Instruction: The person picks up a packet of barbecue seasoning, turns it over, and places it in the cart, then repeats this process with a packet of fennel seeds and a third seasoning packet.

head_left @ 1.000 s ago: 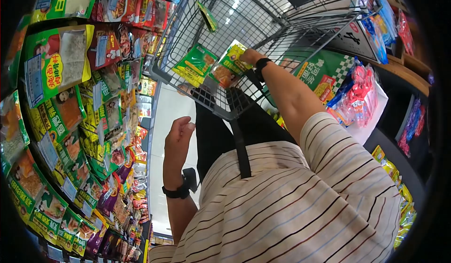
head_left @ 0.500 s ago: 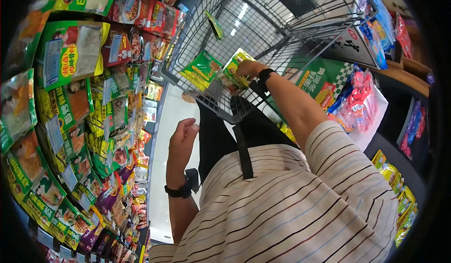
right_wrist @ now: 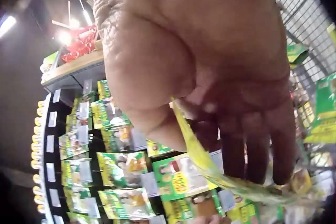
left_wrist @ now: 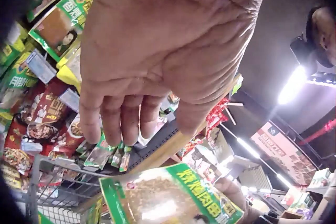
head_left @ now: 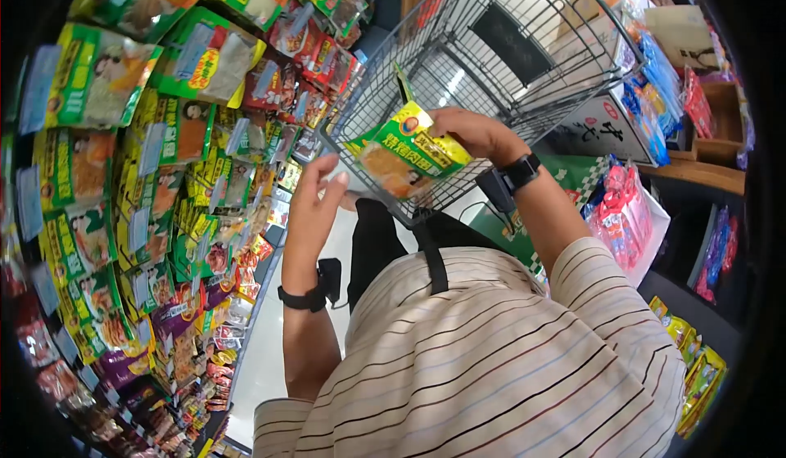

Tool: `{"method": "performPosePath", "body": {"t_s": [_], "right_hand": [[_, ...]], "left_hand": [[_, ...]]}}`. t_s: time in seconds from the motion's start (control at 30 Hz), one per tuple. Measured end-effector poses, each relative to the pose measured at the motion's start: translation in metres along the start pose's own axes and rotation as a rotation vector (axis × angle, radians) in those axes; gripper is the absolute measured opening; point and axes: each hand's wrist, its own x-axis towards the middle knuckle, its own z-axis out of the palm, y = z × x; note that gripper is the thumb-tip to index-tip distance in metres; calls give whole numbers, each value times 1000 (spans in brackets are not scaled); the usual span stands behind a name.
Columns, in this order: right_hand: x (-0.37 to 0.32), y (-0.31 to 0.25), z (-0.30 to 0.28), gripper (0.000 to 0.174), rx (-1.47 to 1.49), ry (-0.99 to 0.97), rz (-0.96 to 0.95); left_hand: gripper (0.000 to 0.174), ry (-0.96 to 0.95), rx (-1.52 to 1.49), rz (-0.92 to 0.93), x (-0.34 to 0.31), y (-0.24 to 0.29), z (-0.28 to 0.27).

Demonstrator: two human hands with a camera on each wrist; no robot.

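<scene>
In the head view, a green-and-yellow seasoning packet (head_left: 405,163) is tilted up over the near end of the wire shopping cart (head_left: 450,81). My right hand (head_left: 475,133) pinches its upper right edge; in the right wrist view the packet (right_wrist: 202,163) appears edge-on between thumb and fingers. My left hand (head_left: 313,208) is beside the cart's near left corner, fingers extended and holding nothing. The left wrist view has the packet's printed face (left_wrist: 163,198) below that palm (left_wrist: 163,40). Another green packet (head_left: 404,84) stands in the cart behind the held one.
Shelves of hanging seasoning packets (head_left: 90,163) line my left side, close to the cart. On the right are a white box (head_left: 602,126), a green checkered panel (head_left: 565,175) and pink bagged goods (head_left: 618,212). Pale floor (head_left: 270,335) shows beside my legs.
My right hand has raised the packet from the cart floor toward me, tilting its face up. My left hand has moved up closer to it. The head view has shifted, bringing more shelf into sight.
</scene>
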Motion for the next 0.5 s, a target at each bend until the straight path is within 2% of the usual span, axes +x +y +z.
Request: {"method": "performPosePath", "body": {"t_s": [0.03,0.1,0.2,0.27,0.33,0.4,0.47,0.5], "right_hand": [[-5,-12,5,38,13,-17,53],[-2,-26,13,39,-539,-172,-498],[-15,-50,45,41,-378,-195,-354],[-25,-69,71,42,21,-163,-35],[-14,-63,61,45,27,-198,-90],[-4,-59,56,52,33,-213,-184],[3,-59,58,50,245,-280,-248],[-2,-67,68,52,251,-318,-243]], "left_hand": [[39,13,9,50,-1,5,-2],[44,13,-48,101,3,25,-4],[45,-85,-173,32,-7,49,-8],[36,-125,-225,11,-15,54,-9],[29,-195,-242,-3,-25,62,-14],[26,-93,-315,5,-36,63,-12],[24,12,-424,50,-39,62,-12],[24,63,-496,82,-40,58,-12]]}}
